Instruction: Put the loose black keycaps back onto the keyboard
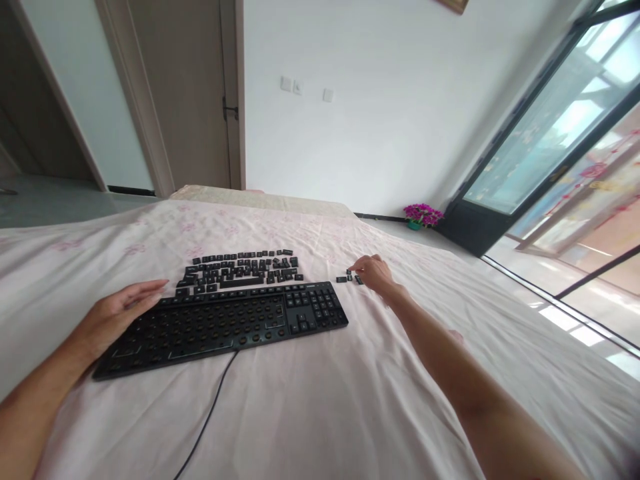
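Observation:
A black keyboard (215, 327) lies slightly aslant on the bedsheet. Its main block is bare of caps, showing round switch seats, while the top row and the right-hand keys still carry theirs. Over its upper left corner my left hand (117, 312) rests with fingers stretched out. Behind the keyboard, loose black keycaps (241, 281) are laid out in rows. To the right, my right hand (374, 272) pinches at a small keycap (349, 272) with thumb and fingertips. Several other loose keycaps, including a wider keycap (341, 279), lie just beside those fingertips.
The pale pink floral bedsheet (300, 400) is wrinkled beneath everything. A thin cable (213, 407) runs from the keyboard toward me. Beyond the bed are a white wall, a brown door (185, 93), a pot of magenta flowers (423, 214) and a dark-framed glass door (530, 160).

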A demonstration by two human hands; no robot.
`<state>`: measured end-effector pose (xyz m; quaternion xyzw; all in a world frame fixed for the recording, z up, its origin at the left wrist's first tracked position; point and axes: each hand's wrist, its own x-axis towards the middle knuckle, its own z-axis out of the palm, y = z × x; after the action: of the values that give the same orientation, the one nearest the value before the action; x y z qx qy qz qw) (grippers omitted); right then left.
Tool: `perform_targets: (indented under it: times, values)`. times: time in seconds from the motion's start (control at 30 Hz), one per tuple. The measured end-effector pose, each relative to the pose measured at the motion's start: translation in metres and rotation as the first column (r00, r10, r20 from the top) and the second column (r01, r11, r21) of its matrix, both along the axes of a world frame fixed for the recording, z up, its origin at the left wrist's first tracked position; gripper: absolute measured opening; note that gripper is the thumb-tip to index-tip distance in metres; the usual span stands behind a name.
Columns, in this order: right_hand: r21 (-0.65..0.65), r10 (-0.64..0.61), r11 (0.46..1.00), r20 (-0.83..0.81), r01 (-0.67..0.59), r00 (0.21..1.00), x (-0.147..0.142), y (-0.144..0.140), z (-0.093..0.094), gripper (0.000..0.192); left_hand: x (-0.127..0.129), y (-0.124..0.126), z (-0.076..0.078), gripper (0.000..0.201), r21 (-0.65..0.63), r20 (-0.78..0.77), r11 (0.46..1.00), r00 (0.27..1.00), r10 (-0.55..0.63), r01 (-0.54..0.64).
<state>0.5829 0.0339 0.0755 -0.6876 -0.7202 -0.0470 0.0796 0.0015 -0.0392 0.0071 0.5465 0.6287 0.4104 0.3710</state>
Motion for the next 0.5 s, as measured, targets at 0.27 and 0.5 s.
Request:
perform_targets:
  times: [0.27, 0.5]
  values:
    - [-0.047, -0.018, 0.999, 0.067, 0.021, 0.998, -0.003, 0.025, -0.004, 0.018, 0.002, -0.001, 0.003, 0.074, 0.008, -0.041, 1.0, 0.999, 0.017, -0.017]
    - [-0.112, -0.04, 0.992, 0.1, 0.051, 0.994, -0.003, 0.043, -0.001, 0.015, 0.001, 0.0, 0.001, 0.074, 0.015, -0.04, 1.0, 0.999, 0.012, -0.012]
